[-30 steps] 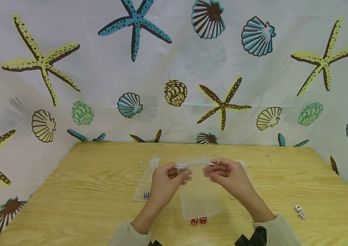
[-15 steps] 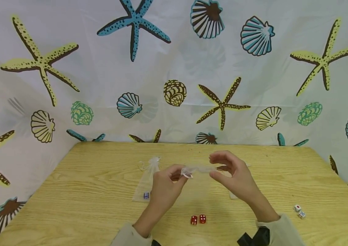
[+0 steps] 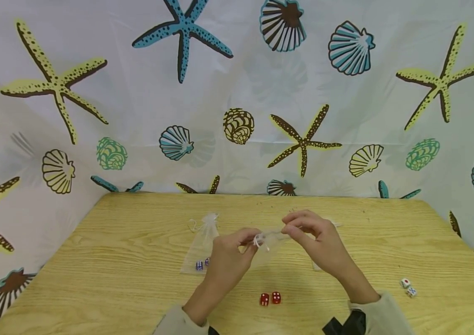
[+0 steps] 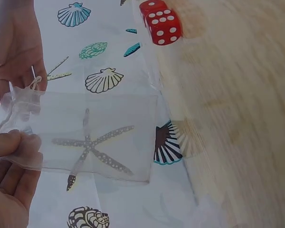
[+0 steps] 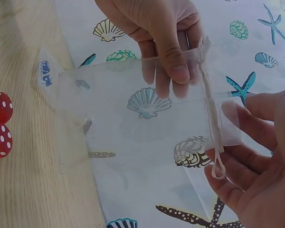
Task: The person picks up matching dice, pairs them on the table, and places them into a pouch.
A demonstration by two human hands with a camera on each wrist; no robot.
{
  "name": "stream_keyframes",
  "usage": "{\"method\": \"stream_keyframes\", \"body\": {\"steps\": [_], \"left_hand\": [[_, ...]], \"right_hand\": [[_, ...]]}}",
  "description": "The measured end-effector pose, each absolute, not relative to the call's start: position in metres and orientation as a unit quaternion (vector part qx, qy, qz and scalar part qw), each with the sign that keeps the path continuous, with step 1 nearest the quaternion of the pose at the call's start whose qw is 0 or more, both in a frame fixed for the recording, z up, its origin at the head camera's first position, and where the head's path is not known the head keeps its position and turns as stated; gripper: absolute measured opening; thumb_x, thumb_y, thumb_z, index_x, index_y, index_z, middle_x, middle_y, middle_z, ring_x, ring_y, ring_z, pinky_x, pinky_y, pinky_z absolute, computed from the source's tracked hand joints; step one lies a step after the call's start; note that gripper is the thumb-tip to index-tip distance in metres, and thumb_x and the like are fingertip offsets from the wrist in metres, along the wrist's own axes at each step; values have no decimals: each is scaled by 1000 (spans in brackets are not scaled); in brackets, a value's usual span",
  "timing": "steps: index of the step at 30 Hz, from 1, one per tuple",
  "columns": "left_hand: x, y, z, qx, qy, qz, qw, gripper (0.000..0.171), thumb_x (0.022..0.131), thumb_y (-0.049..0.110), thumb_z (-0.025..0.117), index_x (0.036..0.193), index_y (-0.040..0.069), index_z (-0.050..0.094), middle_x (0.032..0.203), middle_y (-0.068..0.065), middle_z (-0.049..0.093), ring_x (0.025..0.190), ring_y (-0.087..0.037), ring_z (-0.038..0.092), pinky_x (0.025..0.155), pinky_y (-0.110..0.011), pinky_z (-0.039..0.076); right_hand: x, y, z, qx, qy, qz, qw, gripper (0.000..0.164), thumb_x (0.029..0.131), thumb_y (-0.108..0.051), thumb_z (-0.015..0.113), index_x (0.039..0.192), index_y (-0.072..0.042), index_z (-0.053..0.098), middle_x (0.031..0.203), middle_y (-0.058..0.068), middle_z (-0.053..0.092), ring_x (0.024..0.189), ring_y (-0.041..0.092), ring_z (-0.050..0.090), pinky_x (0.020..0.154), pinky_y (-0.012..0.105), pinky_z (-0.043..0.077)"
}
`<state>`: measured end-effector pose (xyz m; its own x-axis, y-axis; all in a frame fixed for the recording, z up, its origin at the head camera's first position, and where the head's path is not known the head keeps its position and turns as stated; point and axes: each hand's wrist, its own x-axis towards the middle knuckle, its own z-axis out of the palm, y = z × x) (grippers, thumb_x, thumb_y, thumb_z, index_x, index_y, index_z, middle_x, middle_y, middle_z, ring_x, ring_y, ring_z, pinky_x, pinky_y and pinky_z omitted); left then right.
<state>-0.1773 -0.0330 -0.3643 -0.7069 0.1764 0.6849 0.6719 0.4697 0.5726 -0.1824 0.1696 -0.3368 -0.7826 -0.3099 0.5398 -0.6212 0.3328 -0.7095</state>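
A sheer white drawstring bag hangs between my hands above the table, looking flat and see-through. My left hand pinches it near one end of the mouth, thumb over the mesh in the left wrist view. At the other end of the mouth, my right hand holds the edge between thumb and fingers, near a white cord loop. Two red dice lie on the table below the bag.
Left of my hands lies another sheer bag with blue dice in it. A further pale bag is mostly hidden behind my right hand. White dice sit at the right of the wooden table. A patterned curtain stands behind.
The bag's mouth has tipped toward the camera, so its hanging body no longer covers the red dice. My right hand came off its end of the mouth, spread, then closed on the edge again.
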Motion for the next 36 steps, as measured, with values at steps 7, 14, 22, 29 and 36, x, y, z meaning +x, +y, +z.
{"method": "stream_keyframes", "body": {"steps": [7,14,22,29,36], "left_hand": [[-173,-34,-362,-343,-808,-364,310,20,75,-9,73,91,4,72,86,-7,74,78,-15,72,69,-21,57],[-172,-33,-363,-367,-813,-308,330,22,76,-7,73,94,5,71,87,-6,74,75,-13,71,66,-19,56],[-171,-32,-362,-328,-845,-297,300,31,82,5,72,111,5,64,101,-7,71,86,-17,70,69,-27,57],[-168,-29,-357,-359,-825,-283,331,31,87,14,67,115,4,59,112,-9,66,100,-21,66,79,-29,57],[-163,-23,-357,-366,-816,-247,374,23,86,20,69,105,7,63,115,-13,64,102,-24,65,74,-29,58]], "right_hand": [[-182,172,-337,283,-818,484,128,14,93,-8,60,91,-8,74,104,10,68,90,5,62,78,27,55],[-180,174,-337,300,-841,438,102,12,90,-10,64,100,-10,72,105,6,68,91,12,64,79,29,54],[-179,168,-339,270,-875,373,147,21,82,-11,74,103,-12,71,103,1,70,87,17,64,72,26,52],[-177,161,-343,259,-884,338,192,27,77,-7,78,102,-11,70,99,1,69,83,14,62,68,29,53],[-170,148,-345,236,-900,268,252,31,70,-5,82,98,-9,69,97,4,68,81,18,66,65,32,55]]}}
